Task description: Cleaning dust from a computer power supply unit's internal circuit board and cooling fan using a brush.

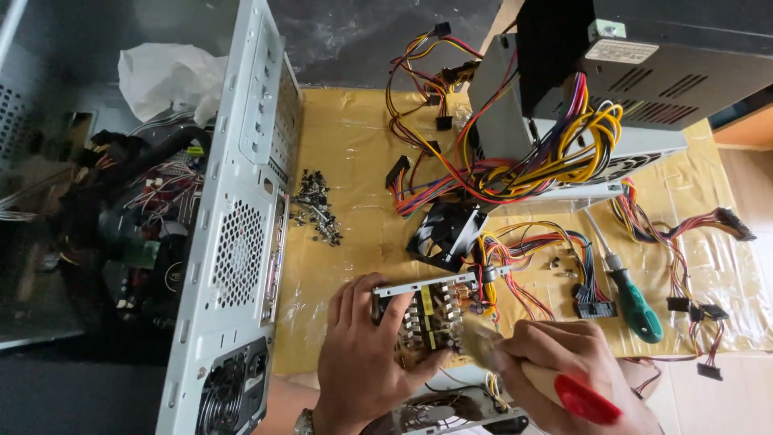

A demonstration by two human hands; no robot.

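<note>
While the left hand [358, 354] wraps its grip around the near-left end of the power-supply circuit board [427, 314], fingers curled over the board's metal edge and thumb out of sight behind it, the right hand [576, 362] pinches the red-and-wood handle of a small brush [515, 366] with its grip pressed together. The bristle end [475, 334] points up and left from the right hand and touches the board's right-hand lower corner, so the board lies just left of the brush grip, with its long axis running roughly left to right, tilted up toward the right. The left hand is the nearer one to the board (it carries it outright); the right reaches it only through the brush.

Outward from there: a bundle of yellow, red and black wires [515, 274] leaves the board's right end. A black fan [447, 234] lies just beyond the board. A green-handled screwdriver [632, 302] rests on the bench [346, 145] to the right, apart from both hands. A heap of loose screws [316, 208] sits farther left, beside the open computer case [241, 242].
</note>
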